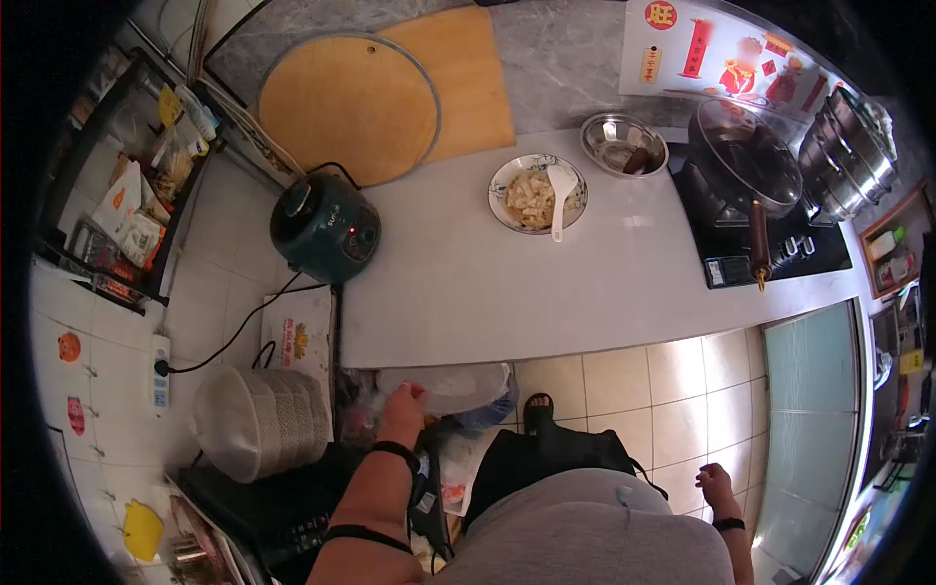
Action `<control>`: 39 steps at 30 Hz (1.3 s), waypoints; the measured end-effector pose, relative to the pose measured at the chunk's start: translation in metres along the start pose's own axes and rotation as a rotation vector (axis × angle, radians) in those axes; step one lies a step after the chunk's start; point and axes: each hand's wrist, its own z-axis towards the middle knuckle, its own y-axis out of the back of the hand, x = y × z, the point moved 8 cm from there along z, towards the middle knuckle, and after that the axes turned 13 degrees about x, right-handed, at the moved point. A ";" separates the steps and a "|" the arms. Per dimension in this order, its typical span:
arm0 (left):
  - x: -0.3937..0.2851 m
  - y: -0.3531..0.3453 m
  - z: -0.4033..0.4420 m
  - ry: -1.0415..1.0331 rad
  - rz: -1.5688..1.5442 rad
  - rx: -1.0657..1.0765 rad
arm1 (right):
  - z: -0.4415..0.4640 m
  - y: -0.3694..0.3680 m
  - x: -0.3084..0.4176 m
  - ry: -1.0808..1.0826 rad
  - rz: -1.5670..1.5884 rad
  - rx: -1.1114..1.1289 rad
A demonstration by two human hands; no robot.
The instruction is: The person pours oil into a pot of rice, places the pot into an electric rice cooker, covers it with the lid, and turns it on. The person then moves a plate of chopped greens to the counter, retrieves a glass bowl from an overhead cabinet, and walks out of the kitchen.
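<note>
My left hand [402,402] reaches down past the counter's near edge, above a whitish, plastic-lined bin [448,385]. Its fingers are bunched together; anything between them is too small to make out. At my right side hangs my right hand [717,480], loosely curled over the tiled floor, with nothing visible in it. On the counter [468,292] stands a patterned bowl [498,214] of pale chopped food, a white rice paddle [561,195] lying across it. The dark green rice cooker [327,229] is at the counter's left end, lid closed, a red light showing.
A metal bowl [604,136] sits near a lidded pan [746,161] and a steel steamer pot [846,161] on the black cooktop [726,249]. Cutting boards [346,107] lean against the wall. A basket [263,424] and a wall rack [161,219] are at left.
</note>
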 end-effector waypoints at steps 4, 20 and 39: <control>-0.004 0.002 -0.002 -0.014 0.024 -0.027 | -0.015 -0.009 -0.022 -0.101 0.038 0.016; -0.004 -0.027 0.016 -0.101 0.237 0.079 | -0.028 -0.024 -0.035 -0.119 0.147 -0.020; -0.023 -0.112 0.031 -0.199 0.217 0.703 | -0.025 -0.061 -0.057 -0.250 0.266 -0.028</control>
